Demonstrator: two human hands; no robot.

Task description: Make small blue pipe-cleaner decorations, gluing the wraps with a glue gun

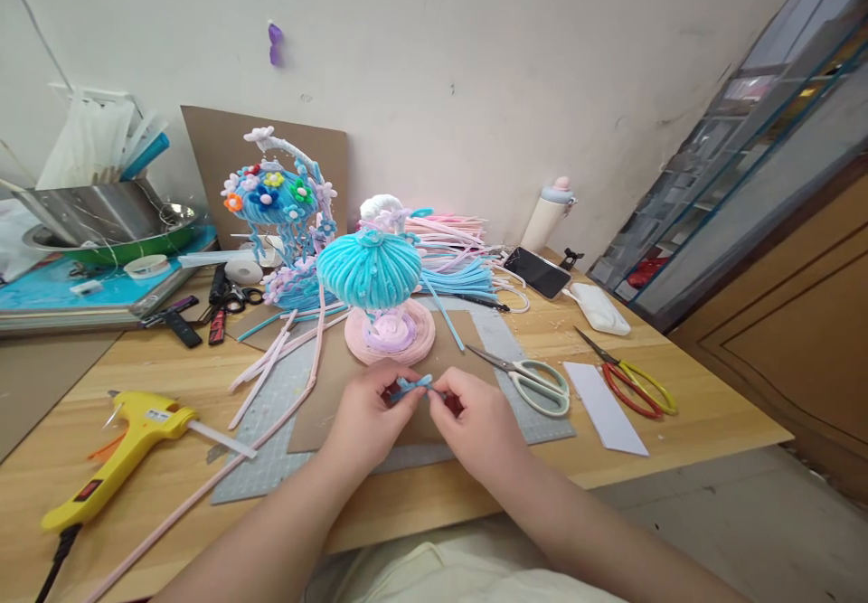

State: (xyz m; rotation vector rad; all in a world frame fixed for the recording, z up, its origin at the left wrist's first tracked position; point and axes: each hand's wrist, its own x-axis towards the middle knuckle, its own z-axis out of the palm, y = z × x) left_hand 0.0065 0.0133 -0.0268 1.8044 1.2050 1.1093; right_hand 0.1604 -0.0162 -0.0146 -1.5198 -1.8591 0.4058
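Between my two hands is a short blue pipe cleaner [410, 388], bent into a small looped shape. My left hand [372, 409] pinches its left end between thumb and fingers. On the other end, the fingertips of my right hand [475, 413] are closed. Just beyond my hands stands a turquoise pipe-cleaner dome [370, 268] on a coiled pink and lilac base [390, 334]. A sheet of brown cardboard [325, 422] lies beneath my hands, on top of a grey cutting mat [250, 484].
A yellow glue gun [126, 440] lies at left. White-handled scissors [535, 386], red-and-yellow scissors [630, 381] and a white paper strip [603, 409] lie at right. Behind are a flowered blue jellyfish-like piece [278, 196], pipe-cleaner bundles [461, 273], a phone [537, 272] and a bottle [548, 214].
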